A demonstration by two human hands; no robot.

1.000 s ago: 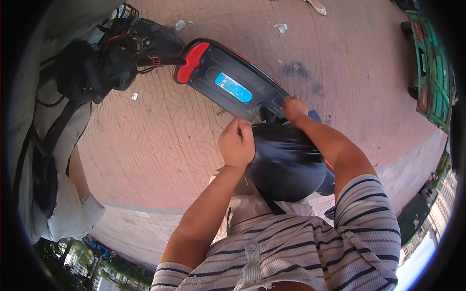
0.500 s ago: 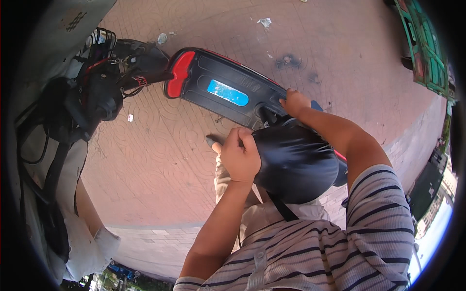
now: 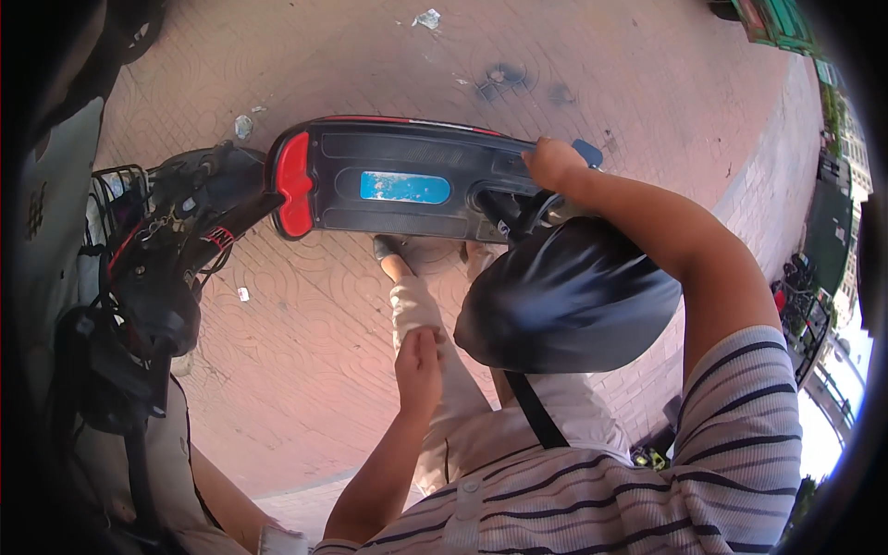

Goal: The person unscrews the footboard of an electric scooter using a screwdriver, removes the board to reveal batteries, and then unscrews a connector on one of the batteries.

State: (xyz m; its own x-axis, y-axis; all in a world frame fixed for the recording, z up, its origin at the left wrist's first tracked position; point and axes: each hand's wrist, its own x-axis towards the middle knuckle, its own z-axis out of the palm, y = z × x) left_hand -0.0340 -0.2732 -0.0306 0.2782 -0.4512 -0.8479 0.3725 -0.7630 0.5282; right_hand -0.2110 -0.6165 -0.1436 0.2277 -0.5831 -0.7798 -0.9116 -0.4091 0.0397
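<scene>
A black scooter saddle (image 3: pixel 569 301) with a smooth, shiny top lies in front of my body. Beyond it stretches the scooter's black footboard (image 3: pixel 388 217), red at its left end, with a worn blue patch in the middle. My right hand (image 3: pixel 558 168) is curled at the far side of the saddle, over the footboard's right end. What its fingers grip there is hidden. My left hand (image 3: pixel 419 365) hangs beside my thigh, left of the saddle and apart from it. Its fingers are curled in, and nothing shows in them.
At the left stand the scooter's dark handlebar and stem (image 3: pixel 153 305), with a wire basket (image 3: pixel 116 199). Another person's forearm (image 3: pixel 227 499) shows at the lower left. Litter (image 3: pixel 427 18) lies on the reddish paving (image 3: pixel 277 342). A green cart (image 3: pixel 777 23) stands at the far right.
My left hand has let go of the saddle's left edge and dropped toward my thigh. The right hand stays at the saddle's far side. The view has turned, so the footboard appears more level.
</scene>
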